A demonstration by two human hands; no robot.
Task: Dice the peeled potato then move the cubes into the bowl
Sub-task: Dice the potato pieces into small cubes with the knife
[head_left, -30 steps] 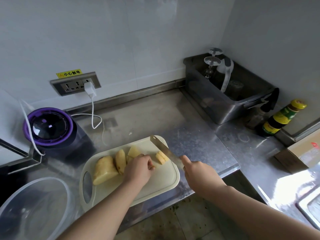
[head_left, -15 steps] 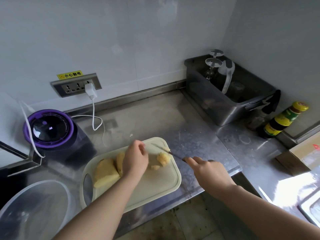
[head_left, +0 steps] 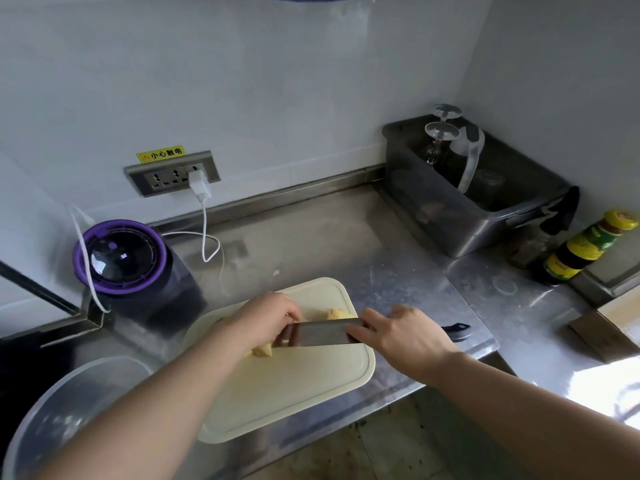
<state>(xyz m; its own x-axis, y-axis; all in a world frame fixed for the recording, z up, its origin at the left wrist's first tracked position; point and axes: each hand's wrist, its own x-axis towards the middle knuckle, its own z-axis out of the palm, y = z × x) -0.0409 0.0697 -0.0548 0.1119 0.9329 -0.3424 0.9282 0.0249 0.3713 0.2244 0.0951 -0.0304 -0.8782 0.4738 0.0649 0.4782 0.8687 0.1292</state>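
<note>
Head camera looks down, close over the countertop [head_left: 329, 237]

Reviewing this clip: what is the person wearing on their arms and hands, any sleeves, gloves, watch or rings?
Nothing worn is visible. The left hand and right hand are bare, with no gloves, and no ring shows on the fingers that can be seen. The left forearm and right forearm are bare right to the frame edge: no sleeve, watch or bracelet in view.

Bare left forearm [head_left: 166, 393], bare right forearm [head_left: 519, 403], both uncovered as far as the frame's edge, bare left hand [head_left: 266, 320], bare right hand [head_left: 405, 337], rounded knuckles showing
</note>
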